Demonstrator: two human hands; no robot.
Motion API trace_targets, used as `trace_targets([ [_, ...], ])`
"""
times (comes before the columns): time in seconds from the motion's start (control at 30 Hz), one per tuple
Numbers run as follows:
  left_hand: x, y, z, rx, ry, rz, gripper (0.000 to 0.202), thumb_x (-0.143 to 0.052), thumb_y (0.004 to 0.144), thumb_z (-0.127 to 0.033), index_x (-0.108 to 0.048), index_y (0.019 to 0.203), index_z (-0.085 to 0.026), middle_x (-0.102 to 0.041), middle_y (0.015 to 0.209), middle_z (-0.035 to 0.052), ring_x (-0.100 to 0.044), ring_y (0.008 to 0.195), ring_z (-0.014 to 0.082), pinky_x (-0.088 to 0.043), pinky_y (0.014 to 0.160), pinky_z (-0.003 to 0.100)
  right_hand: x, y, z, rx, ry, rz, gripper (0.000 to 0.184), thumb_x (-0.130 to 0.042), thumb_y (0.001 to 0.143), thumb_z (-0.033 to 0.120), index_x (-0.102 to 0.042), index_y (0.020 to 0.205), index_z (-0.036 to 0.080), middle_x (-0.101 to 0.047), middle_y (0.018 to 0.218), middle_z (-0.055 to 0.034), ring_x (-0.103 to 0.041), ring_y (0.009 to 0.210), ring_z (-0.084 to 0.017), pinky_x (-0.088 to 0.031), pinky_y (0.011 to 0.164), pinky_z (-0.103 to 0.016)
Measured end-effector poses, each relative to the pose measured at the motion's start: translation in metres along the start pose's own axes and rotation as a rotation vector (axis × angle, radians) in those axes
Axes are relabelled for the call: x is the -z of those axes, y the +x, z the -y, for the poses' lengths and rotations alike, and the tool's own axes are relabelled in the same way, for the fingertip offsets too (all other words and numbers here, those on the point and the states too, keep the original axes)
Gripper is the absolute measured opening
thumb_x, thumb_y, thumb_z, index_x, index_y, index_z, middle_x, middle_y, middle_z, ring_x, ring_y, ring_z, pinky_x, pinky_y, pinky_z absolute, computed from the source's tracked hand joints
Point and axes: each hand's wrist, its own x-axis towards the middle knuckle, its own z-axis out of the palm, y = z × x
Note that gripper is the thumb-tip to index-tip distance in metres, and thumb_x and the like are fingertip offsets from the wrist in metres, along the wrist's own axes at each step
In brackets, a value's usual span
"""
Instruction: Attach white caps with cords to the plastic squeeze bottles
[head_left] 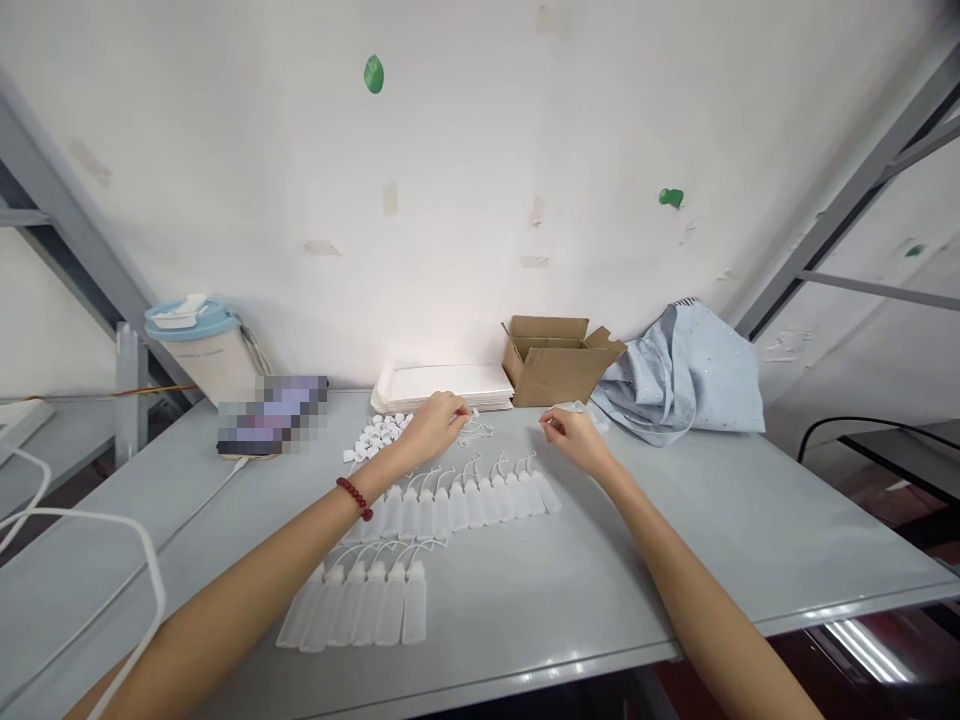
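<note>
- Grey table (675, 545), head view; clock centred on back row of translucent bottle-like pieces (475, 505), white cords at their tops.
- Front row of same pieces (415, 608): 8 o'clock.
- Left hand (435, 428): 11 o'clock, red bead bracelet (354, 497) at wrist, beside white loops (480, 434). Grip: thumb and finger close, can't tell if clamped on the white bit at the tips.
- Right hand (575, 437): 2 o'clock, near clear plastic (598, 416). Grip: fingertips together, contents too small to tell.
- Small white parts (384, 432), piled: 10 o'clock.
- White tray stack (450, 381): 12; open cardboard box (555, 376): 1.
- Pale-blue cloth bag (724, 375): 2, farther out.
- Phone (274, 415), lidded cup (210, 358): 10.
</note>
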Motion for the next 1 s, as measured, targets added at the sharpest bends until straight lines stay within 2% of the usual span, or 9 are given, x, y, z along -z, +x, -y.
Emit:
trace_targets([
  [0.2,0.019,-0.024,-0.004,0.099,-0.175,-0.045,0.019,-0.046,0.083,-0.026,-0.062,0.078,-0.017,-0.068,0.084,0.0036,-0.06,0.075,0.0173,-0.046,0.07,0.028,0.003,0.001,-0.005,-0.012,-0.096,0.015,0.025,-0.041,0.078,0.013,-0.064,0.088,0.013,-0.068,0.069,-0.0057,-0.058,0.062,-0.016,-0.038,0.062,-0.023],
  [0.33,0.024,-0.048,0.003,0.176,-0.257,-0.071,0.023,-0.045,0.084,-0.033,-0.062,0.079,-0.018,-0.066,0.074,0.0018,-0.061,0.068,0.0167,-0.048,0.063,0.026,0.008,0.0,-0.005,-0.062,-0.214,0.016,0.024,-0.042,0.081,0.013,-0.064,0.089,0.014,-0.07,0.077,-0.0076,-0.061,0.07,-0.018,-0.037,0.062,-0.024],
  [0.47,0.028,-0.069,0.011,0.266,-0.345,-0.095,0.024,-0.047,0.083,-0.037,-0.061,0.083,-0.018,-0.066,0.076,0.0024,-0.063,0.071,0.0172,-0.049,0.066,0.027,0.017,-0.001,-0.009,-0.167,-0.354,0.006,0.024,-0.042,0.083,0.013,-0.064,0.091,0.013,-0.069,0.091,-0.0147,-0.062,0.085,-0.024,-0.036,0.065,-0.027],
  [0.57,0.032,-0.079,0.01,0.304,-0.366,-0.123,0.022,-0.051,0.081,-0.038,-0.061,0.082,-0.018,-0.066,0.077,0.0018,-0.063,0.074,0.018,-0.049,0.069,0.027,0.026,-0.002,-0.015,-0.261,-0.421,0.008,0.026,-0.041,0.084,0.013,-0.064,0.096,0.014,-0.068,0.097,-0.0153,-0.062,0.089,-0.025,-0.037,0.065,-0.027],
  [0.7,0.03,-0.085,-0.002,0.244,-0.213,-0.185,0.02,-0.047,0.084,-0.034,-0.06,0.08,-0.02,-0.065,0.08,0.0021,-0.059,0.073,0.0175,-0.045,0.062,0.027,0.034,-0.003,-0.022,-0.378,-0.471,0.036,0.025,-0.042,0.084,0.016,-0.065,0.094,0.014,-0.068,0.092,-0.0151,-0.063,0.088,-0.027,-0.039,0.065,-0.028],
  [0.87,0.022,-0.091,-0.016,0.075,-0.126,-0.121,0.018,-0.04,0.088,-0.026,-0.055,0.079,-0.021,-0.061,0.08,0.0012,-0.055,0.071,0.0156,-0.043,0.062,0.026,0.035,-0.003,-0.026,-0.453,-0.48,0.062,0.026,-0.043,0.084,0.02,-0.065,0.099,0.015,-0.067,0.098,-0.0169,-0.063,0.092,-0.029,-0.042,0.066,-0.029],
  [0.93,0.021,-0.092,-0.018,0.048,-0.117,-0.114,0.018,-0.039,0.089,-0.024,-0.054,0.079,-0.021,-0.06,0.08,0.001,-0.055,0.072,0.0155,-0.042,0.062,0.026,0.034,-0.003,-0.027,-0.473,-0.468,0.068,0.026,-0.044,0.085,0.022,-0.065,0.099,0.015,-0.067,0.1,-0.0173,-0.063,0.094,-0.028,-0.042,0.067,-0.029],
  [1.0,0.022,-0.092,-0.019,0.04,-0.108,-0.128,0.017,-0.039,0.089,-0.024,-0.054,0.08,-0.021,-0.059,0.08,0.0009,-0.054,0.073,0.0154,-0.041,0.062,0.026,0.035,-0.003,-0.027,-0.489,-0.439,0.081,0.026,-0.044,0.085,0.022,-0.065,0.098,0.015,-0.069,0.093,-0.0156,-0.066,0.086,-0.026,-0.042,0.066,-0.028],
])
